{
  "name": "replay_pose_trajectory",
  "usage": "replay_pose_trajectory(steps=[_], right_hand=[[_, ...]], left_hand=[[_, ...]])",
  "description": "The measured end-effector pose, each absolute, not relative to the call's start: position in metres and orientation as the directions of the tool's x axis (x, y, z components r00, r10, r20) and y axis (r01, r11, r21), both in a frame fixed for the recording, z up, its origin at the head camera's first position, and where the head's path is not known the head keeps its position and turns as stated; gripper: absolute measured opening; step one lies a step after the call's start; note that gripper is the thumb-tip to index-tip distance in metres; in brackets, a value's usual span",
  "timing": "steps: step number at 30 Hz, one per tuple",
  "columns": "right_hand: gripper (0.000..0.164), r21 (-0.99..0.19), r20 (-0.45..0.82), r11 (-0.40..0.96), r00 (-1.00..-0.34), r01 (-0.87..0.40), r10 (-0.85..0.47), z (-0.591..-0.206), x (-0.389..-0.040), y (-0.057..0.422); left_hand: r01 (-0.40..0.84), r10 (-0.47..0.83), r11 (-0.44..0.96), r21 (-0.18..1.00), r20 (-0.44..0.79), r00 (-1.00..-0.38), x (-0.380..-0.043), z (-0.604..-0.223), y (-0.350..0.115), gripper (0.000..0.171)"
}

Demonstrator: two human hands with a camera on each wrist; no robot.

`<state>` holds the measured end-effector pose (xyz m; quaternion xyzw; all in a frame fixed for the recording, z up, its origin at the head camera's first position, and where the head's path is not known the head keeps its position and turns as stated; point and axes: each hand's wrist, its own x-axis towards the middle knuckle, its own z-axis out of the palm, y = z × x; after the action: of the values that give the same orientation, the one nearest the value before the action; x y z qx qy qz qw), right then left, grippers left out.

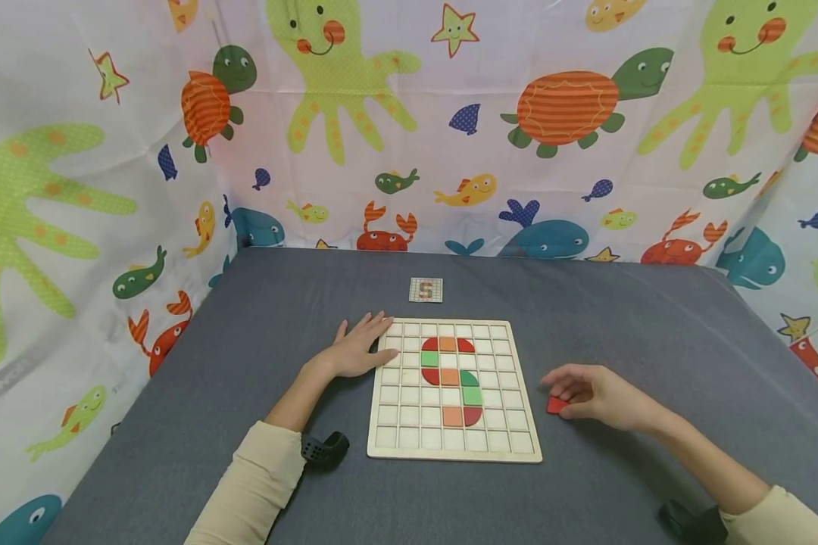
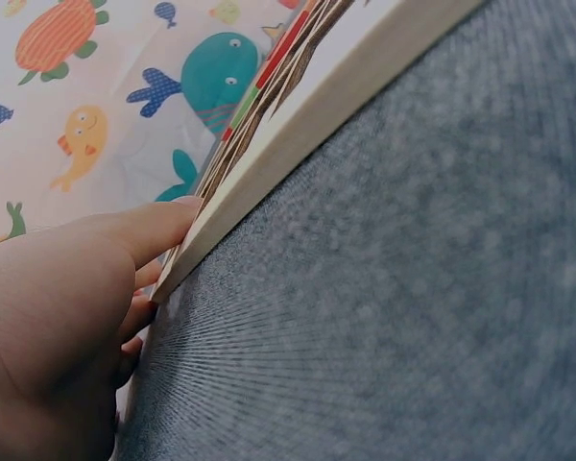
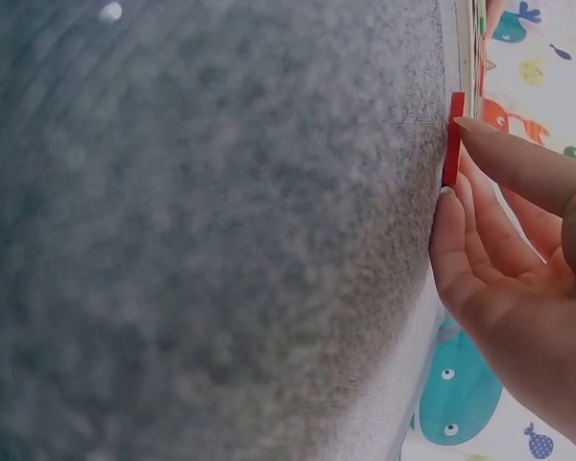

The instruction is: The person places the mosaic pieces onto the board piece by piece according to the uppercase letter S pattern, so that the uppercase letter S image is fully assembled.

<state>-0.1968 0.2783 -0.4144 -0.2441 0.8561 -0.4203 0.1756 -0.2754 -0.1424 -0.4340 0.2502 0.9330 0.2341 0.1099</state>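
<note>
A pale wooden grid board [image 1: 395, 437] lies flat, with red, orange and green tiles forming a curving S-like pattern across its middle. My left hand [image 1: 356, 350] rests at the board's upper left edge, fingers extended and thumb reaching onto the grid. In the left wrist view, the thumb [image 2: 163, 229] touches the board's rim. To the right of the board, my right hand [image 1: 603, 395] pinches a small red tile [image 1: 556, 405] close over the cloth. The right wrist view shows this red tile [image 3: 453, 139] edge-on, between thumb and fingertips.
A small card [image 1: 426, 290] with a coloured S pattern on a grid lies beyond the board. Dark grey cloth [image 1: 300, 295] covers the table. A curtain [image 1: 395, 91] printed with sea animals hangs behind and along both sides. A dark band [image 1: 324, 450] sits at the left wrist.
</note>
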Motion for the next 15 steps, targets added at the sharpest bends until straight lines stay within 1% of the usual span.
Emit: replay_pose_trajectory(steps=[3, 10, 15], right_hand=[[0.041, -0.805, -0.094, 0.526, -0.817, -0.273, -0.568, -0.4144, -0.1962, 0.2777], [0.039, -0.777, -0.063, 0.534, -0.802, -0.335, -0.594, -0.4142, -0.1959, 0.2747], [0.038, -0.769, -0.06, 0.541, -0.805, -0.34, -0.59, -0.415, -0.1954, 0.2737]], left_hand=[[0.414, 0.519, 0.765, 0.493, -0.091, -0.85, -0.2759, -0.4348, -0.1426, 0.07], [0.419, 0.524, 0.754, 0.506, -0.079, -0.848, -0.2741, -0.4328, -0.1421, 0.069], [0.428, 0.531, 0.75, 0.505, -0.073, -0.844, -0.2739, -0.4327, -0.1416, 0.068]])
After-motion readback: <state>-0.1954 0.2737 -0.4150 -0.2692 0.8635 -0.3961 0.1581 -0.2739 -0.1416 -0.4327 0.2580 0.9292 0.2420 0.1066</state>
